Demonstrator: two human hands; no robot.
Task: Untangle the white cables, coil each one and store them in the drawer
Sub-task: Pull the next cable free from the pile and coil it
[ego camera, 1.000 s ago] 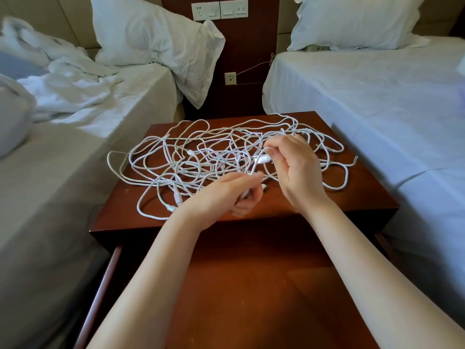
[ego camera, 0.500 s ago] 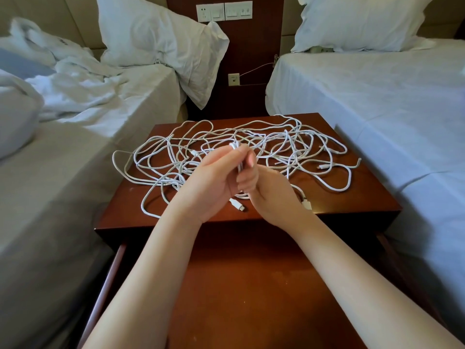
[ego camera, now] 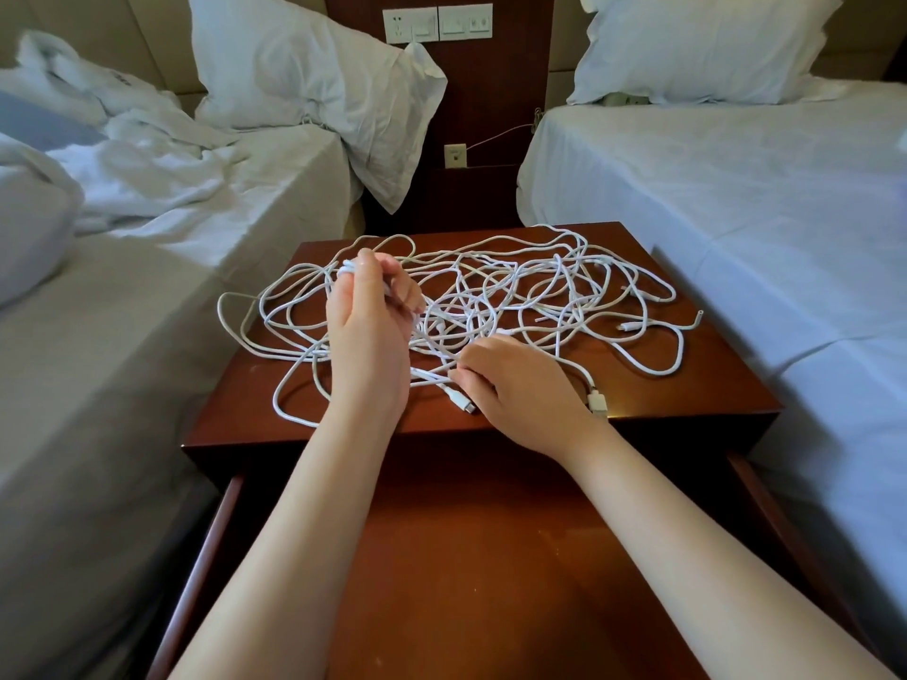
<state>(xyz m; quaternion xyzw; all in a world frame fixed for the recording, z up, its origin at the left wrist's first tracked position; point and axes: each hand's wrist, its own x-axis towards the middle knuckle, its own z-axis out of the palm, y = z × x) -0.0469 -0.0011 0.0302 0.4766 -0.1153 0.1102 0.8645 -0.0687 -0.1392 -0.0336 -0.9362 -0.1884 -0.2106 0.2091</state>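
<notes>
A tangle of white cables (ego camera: 530, 292) sprawls over the top of the brown nightstand (ego camera: 726, 385). My left hand (ego camera: 368, 331) is raised over the left part of the heap and grips a bent loop of cable at its fingertips. My right hand (ego camera: 515, 385) lies low near the front edge and pinches a strand of white cable just behind a plug (ego camera: 461, 402). Another white plug (ego camera: 596, 402) lies by my right wrist. The open drawer (ego camera: 491, 557) reaches toward me beneath my forearms; its wooden bottom is bare.
A bed with rumpled white sheets (ego camera: 122, 238) flanks the nightstand on the left, a made bed (ego camera: 736, 188) on the right. Pillows (ego camera: 314, 76) lean at the back. A wall panel with sockets (ego camera: 437, 23) stands behind.
My left hand has lifted and moved left and away with its cable loop. My right hand has slid right and down to the front strand. The hands, close together before, are now apart.
</notes>
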